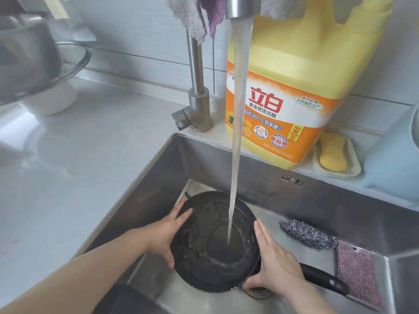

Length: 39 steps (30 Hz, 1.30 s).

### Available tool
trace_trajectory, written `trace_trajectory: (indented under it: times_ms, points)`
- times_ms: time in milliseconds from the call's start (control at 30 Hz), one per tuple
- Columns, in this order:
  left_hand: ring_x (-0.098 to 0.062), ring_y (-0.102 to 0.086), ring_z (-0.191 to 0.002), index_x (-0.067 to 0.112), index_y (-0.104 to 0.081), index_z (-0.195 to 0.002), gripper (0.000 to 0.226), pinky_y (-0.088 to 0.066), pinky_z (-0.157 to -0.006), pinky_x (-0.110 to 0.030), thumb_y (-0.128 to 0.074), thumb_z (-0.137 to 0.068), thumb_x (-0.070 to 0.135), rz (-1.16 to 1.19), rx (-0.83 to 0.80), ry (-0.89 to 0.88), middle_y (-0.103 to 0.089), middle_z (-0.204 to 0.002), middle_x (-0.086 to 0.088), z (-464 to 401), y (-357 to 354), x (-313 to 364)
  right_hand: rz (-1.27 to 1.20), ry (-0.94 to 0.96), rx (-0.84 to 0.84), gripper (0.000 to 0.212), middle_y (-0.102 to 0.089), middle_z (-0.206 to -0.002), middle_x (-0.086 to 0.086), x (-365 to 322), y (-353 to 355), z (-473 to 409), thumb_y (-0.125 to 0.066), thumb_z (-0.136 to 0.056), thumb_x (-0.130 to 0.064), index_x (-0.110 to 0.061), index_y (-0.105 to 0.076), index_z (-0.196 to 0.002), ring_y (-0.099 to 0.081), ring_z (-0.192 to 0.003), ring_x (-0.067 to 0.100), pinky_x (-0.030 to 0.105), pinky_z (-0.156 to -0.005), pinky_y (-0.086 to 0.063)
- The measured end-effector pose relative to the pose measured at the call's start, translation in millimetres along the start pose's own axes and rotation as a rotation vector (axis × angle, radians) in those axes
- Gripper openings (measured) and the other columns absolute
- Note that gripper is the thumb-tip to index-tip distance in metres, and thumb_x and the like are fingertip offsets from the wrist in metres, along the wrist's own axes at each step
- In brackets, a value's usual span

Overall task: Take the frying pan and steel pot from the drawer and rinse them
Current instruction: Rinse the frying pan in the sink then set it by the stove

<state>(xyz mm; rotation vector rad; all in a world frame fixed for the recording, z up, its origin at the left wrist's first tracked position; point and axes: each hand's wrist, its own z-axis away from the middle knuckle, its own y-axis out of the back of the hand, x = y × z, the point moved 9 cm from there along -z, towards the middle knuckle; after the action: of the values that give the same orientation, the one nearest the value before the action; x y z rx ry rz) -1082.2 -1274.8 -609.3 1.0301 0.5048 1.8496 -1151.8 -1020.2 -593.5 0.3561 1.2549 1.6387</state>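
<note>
A black frying pan (210, 257) lies in the steel sink (317, 200), its black handle (322, 278) pointing right. Water from the tap (240, 6) falls in a stream onto the pan's inside, which holds foamy water. My left hand (166, 232) grips the pan's left rim, fingers along the edge and thumb under it. My right hand (275, 261) holds the right rim near the handle's root. A steel pot (25, 57) stands on the counter at the far left, partly out of frame.
A big yellow detergent jug (294, 91) stands behind the sink, with a yellow soap bar in a dish (334, 155) beside it. A steel scourer (306, 233) and a purple cloth (358, 273) lie at the sink's right. A glass bowl (74, 57) sits by the pot.
</note>
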Motion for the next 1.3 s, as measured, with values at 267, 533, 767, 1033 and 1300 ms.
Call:
trace_trajectory:
  times_ms: [267,533,767,1033,1300]
  points:
    - [-0.013,-0.001,-0.148,0.031,0.024,-0.148,0.152,-0.021,-0.117,-0.023,-0.093,-0.052,0.038,0.059,-0.008,0.06,0.044,-0.147,0.015,-1.5,-4.7,-14.2,0.009,0.009,-0.002,0.155,0.032,-0.154,-0.022,1.0,-3.2,-0.3,-0.077,-0.042,-0.075,-0.027,0.025,-0.15,-0.037,-0.136,0.007,0.03,-0.092,-0.046]
    - [0.001,0.012,-0.14,0.02,0.026,-0.148,0.15,-0.009,-0.113,-0.013,-0.092,-0.057,0.032,0.132,0.02,0.027,0.037,-0.15,0.016,-5.0,-2.4,-8.6,-0.045,-0.003,0.008,0.156,0.03,-0.154,-0.024,4.2,-0.5,1.1,-0.077,-0.039,-0.074,-0.028,0.023,-0.15,-0.032,-0.138,0.002,0.026,-0.094,-0.044]
    - [-0.007,0.014,-0.145,0.019,0.019,-0.151,0.145,-0.006,-0.114,-0.015,-0.091,-0.059,0.035,0.139,0.009,0.018,0.036,-0.152,0.012,-3.7,-2.6,0.1,-0.085,-0.037,-0.012,0.156,0.028,-0.154,-0.027,5.8,4.5,15.4,-0.078,-0.039,-0.071,-0.029,0.021,-0.151,-0.037,-0.135,-0.001,0.025,-0.096,-0.042]
    - [-0.008,0.017,-0.145,0.023,0.016,-0.152,0.154,-0.007,-0.119,-0.024,-0.086,-0.044,0.062,0.102,-0.055,-0.012,0.039,-0.15,0.014,21.2,13.8,32.4,-0.129,-0.053,-0.025,0.152,0.021,-0.152,-0.036,11.0,30.0,34.5,-0.075,-0.035,-0.07,-0.035,0.015,-0.152,-0.037,-0.134,-0.002,0.025,-0.093,-0.043]
    - [-0.011,0.005,-0.148,0.056,0.01,-0.143,0.136,-0.021,-0.118,-0.049,-0.09,-0.051,0.049,0.066,0.044,-0.045,0.032,-0.147,0.033,56.3,50.5,60.4,-0.134,-0.016,-0.001,0.155,0.022,-0.15,-0.039,6.1,77.5,57.7,-0.077,-0.032,-0.072,-0.038,0.017,-0.151,-0.035,-0.138,0.004,0.03,-0.097,-0.043]
